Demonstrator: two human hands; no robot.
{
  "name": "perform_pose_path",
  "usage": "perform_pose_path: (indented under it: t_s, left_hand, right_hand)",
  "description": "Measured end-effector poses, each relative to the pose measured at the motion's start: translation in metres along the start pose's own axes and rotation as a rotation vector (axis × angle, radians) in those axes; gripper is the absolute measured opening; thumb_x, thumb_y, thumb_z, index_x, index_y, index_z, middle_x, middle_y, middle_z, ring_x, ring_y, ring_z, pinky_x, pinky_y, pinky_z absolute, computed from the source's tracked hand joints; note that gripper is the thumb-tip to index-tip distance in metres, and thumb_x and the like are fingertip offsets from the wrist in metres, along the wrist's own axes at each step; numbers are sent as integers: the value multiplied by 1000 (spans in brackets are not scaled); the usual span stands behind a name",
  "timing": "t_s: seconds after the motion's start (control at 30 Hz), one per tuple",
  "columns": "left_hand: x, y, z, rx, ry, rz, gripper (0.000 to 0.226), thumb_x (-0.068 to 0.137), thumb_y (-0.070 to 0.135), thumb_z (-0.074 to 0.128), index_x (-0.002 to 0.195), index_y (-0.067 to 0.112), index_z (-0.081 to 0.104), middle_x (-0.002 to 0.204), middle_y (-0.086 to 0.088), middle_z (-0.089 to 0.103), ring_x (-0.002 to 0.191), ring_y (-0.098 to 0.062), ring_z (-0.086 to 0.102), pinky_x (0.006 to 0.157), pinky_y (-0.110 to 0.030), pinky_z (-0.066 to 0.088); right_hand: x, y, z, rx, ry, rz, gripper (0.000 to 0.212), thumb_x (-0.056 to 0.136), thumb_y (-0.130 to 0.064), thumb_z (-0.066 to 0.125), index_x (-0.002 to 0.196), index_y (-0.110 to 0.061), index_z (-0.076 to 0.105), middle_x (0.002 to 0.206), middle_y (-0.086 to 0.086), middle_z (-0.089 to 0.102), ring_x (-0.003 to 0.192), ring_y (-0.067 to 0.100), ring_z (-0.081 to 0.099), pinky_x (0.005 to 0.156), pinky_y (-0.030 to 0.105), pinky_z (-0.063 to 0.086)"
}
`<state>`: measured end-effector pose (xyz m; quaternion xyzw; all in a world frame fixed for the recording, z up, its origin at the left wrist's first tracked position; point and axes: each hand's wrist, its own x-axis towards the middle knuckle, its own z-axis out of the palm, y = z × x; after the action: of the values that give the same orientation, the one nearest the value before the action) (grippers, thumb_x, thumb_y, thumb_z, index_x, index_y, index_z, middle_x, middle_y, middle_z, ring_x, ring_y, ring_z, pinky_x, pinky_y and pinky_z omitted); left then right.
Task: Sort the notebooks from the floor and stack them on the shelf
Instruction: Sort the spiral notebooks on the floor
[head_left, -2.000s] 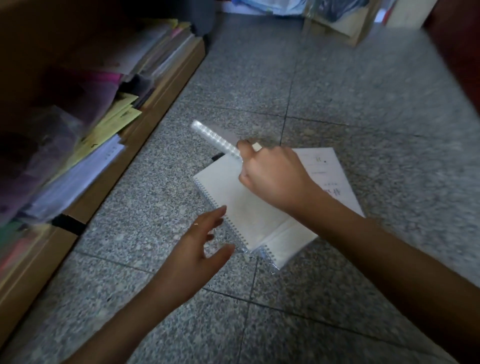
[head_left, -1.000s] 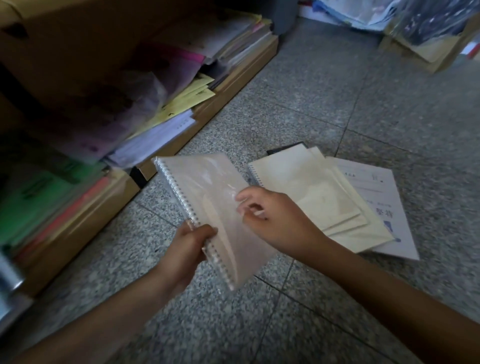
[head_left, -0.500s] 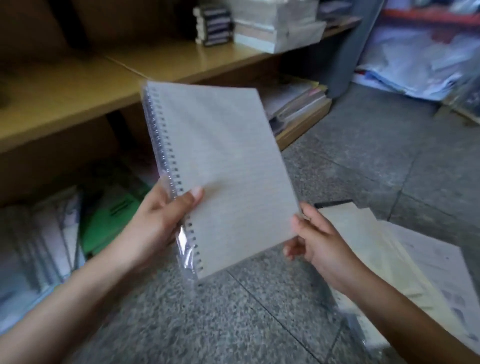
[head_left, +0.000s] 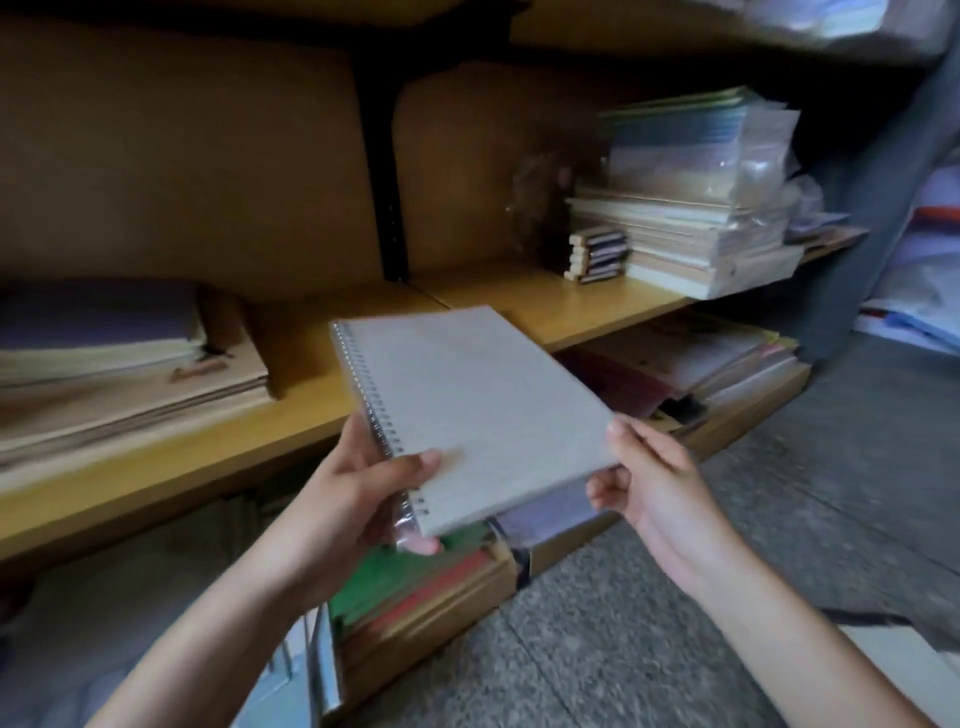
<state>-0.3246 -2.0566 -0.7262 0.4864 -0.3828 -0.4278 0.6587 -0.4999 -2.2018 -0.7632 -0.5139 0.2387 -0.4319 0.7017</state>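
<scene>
Grey speckled floor (head_left: 649, 649) is showing below, and a black upright bracket (head_left: 384, 208) is splitting the brown back wall.

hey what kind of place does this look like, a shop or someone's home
Probably a stationery shop's stockroom or storage corner, not a home. Wooden shelves carry plastic-wrapped bundles of paper goods and stacks of exercise books, and the spiral notebook held in both hands has clear wrapping at its spine.

The left hand's (head_left: 358, 499) fingers were mostly hidden under the spiral notebook (head_left: 478, 410). The stack of books (head_left: 104, 374) ran off the left edge, blurred. Any print on the wrapped bundle (head_left: 696, 150) was unreadable.
</scene>
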Motion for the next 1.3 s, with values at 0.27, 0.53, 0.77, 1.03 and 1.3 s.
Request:
perform_pose_path:
  t_s: [0.27,0.53,0.77,1.03,1.3]
  left_hand:
    - [-16,-4,-3,804,435,101,71,81,59,50,136,32,15,117,9,25,115,-10,34,102,-31,35]
    - [-2,0,16,1868,275,485,41,79,46,48,104,22,71,109,-5,68,100,-27,66,80,-39,53]
    - [24,5,12,1935,318,209,52,92,27,52,142,22,39,143,-11,46,129,-30,47,102,-38,40]
    - [53,26,-21,1772,464,192,42,92,23,41,133,28,48,134,-1,53,119,-24,50,92,-35,45]
    - [67,31,-35,1734,568,165,39,89,12,45,122,27,59,112,-2,65,96,-25,62,76,-32,49]
  right_hand:
    - [29,-10,35,93,27,59,22,96,-13,47,117,-15,49,100,10,62,65,13,65,47,22,52]
    - [28,-4,61,-78,-81,18,73,88,11,44,141,-34,20,121,13,58,97,21,64,77,31,52]
    - [37,9,67,-715,-45,-273,74,86,-29,64,144,-22,20,140,-3,29,127,10,35,102,27,32]
    - [55,10,63,-1345,-281,-611,58,93,-34,53,143,-31,25,156,-12,11,144,8,-3,115,31,6]
    - [72,16,79,-1467,-426,-603,67,93,-29,50,147,-38,12,157,-16,-2,144,9,-6,117,33,-2]
